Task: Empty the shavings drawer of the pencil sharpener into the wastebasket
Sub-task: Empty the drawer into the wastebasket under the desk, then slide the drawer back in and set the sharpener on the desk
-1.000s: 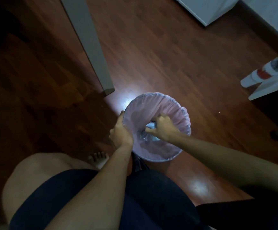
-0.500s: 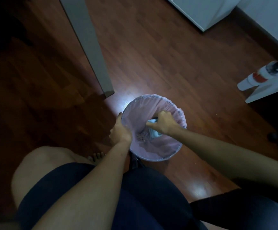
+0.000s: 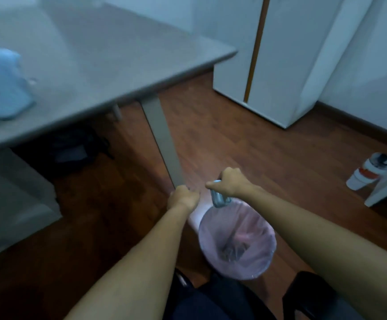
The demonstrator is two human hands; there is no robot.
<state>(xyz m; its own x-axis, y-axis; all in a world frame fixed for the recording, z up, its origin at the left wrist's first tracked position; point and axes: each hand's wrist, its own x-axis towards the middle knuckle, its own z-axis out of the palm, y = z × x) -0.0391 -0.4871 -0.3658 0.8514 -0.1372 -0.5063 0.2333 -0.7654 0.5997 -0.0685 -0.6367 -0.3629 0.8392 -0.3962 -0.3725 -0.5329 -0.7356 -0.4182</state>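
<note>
The wastebasket, lined with a pink bag, stands on the wooden floor in front of my knees, with shavings at its bottom. My right hand is closed on the small pale-blue shavings drawer, held above and just beyond the basket's far rim, hanging down from my fingers. My left hand is a closed fist beside it to the left, clear of the basket, with nothing visible in it. The light-blue pencil sharpener sits blurred on the grey desk at far left.
A grey desk leg runs down to the floor just behind my hands. A white cabinet stands at the back right. A white bottle with an orange band stands at right beside a white shelf edge. Dark bags lie under the desk.
The view has tilted up from the floor to the desk. My right hand lifted the drawer out of the basket. My left hand let go of the basket rim and rose.
</note>
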